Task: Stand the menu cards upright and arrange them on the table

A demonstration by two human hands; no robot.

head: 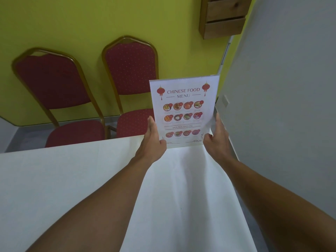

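Observation:
A "Chinese Food Menu" card (183,110) in a clear stand is upright at the far right corner of the white-clothed table (72,179), its printed side facing me. My left hand (151,140) grips its lower left edge, thumb on the front. My right hand (217,138) holds the lower right edge, fingers along the side. The card's base meets the tablecloth near the far edge; no other menu card is in view.
Two red padded chairs (54,91) (131,84) with gold frames stand beyond the table against a yellow-green wall. A white wall (281,106) runs close along the table's right side. A wooden rack (223,17) hangs high on the wall.

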